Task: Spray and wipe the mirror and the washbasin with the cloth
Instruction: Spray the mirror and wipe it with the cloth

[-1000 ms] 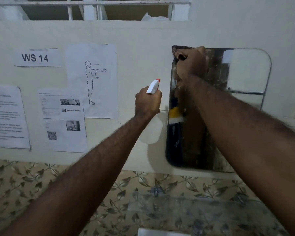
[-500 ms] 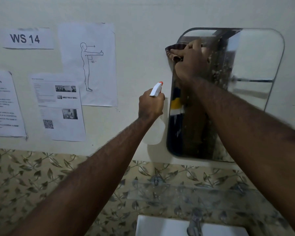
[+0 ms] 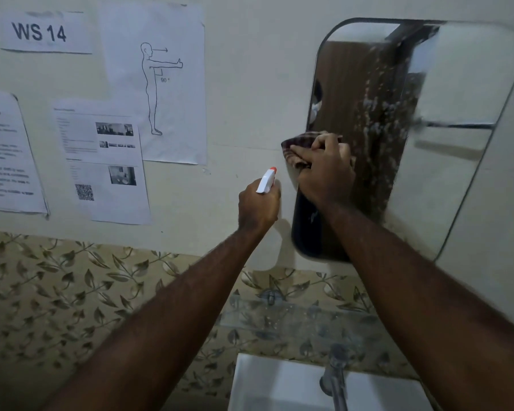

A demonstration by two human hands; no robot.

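Head view: right hand (image 3: 324, 170) gripping cloth (image 3: 297, 149) has slid down mirror (image 3: 457, 143); left hand (image 3: 258, 206) clutches sprayer (image 3: 266, 180).

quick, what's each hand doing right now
Left hand: closed around the spray bottle, held off the wall.
Right hand: pressing the cloth against the mirror at its left edge.

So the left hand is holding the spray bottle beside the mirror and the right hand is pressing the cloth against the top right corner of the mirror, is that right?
Not quite. The head view shows the right hand pressing the cloth against the left edge of the mirror, about halfway down, not the top right corner. The rest holds: the left hand holds the spray bottle beside the mirror.
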